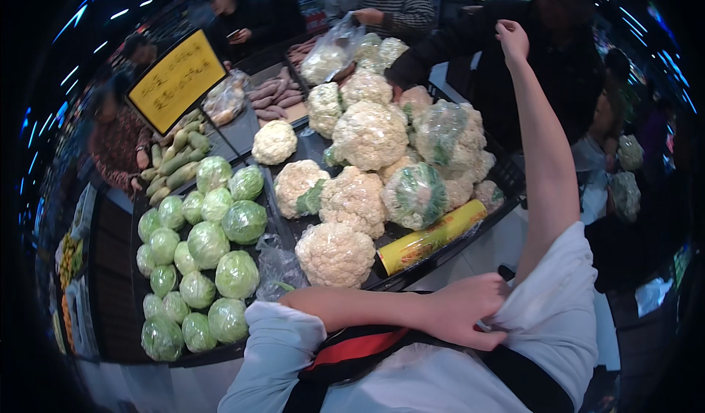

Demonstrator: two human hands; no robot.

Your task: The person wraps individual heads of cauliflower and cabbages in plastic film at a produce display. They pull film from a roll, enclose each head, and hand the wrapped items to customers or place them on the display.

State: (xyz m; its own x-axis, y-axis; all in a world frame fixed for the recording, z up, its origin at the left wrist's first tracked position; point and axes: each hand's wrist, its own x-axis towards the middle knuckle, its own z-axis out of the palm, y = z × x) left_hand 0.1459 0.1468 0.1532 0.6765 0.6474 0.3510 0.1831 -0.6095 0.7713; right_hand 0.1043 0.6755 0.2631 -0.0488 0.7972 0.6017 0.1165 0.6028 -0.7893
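My left hand [468, 311] reaches across my chest and grips the rolled white sleeve [556, 270] of my right arm. My right arm is raised, and my right hand [514, 39] is up at the top right with its fingers curled in and nothing visible in it. In front of me, several plastic-wrapped cauliflowers [370, 135] are heaped in a black display bin. Along the bin's near right edge lies a yellow roll [432, 238] with red print. To the left, wrapped green cabbages [208, 245] sit in rows.
A yellow sign [176, 81] with handwriting stands on a post over the greenish root vegetables [179, 162]. Sweet potatoes [275, 94] lie farther back. Across the bin, a person in a striped top [405, 8] holds a plastic bag [333, 49]. A dark-sleeved arm [435, 55] reaches among the cauliflowers.
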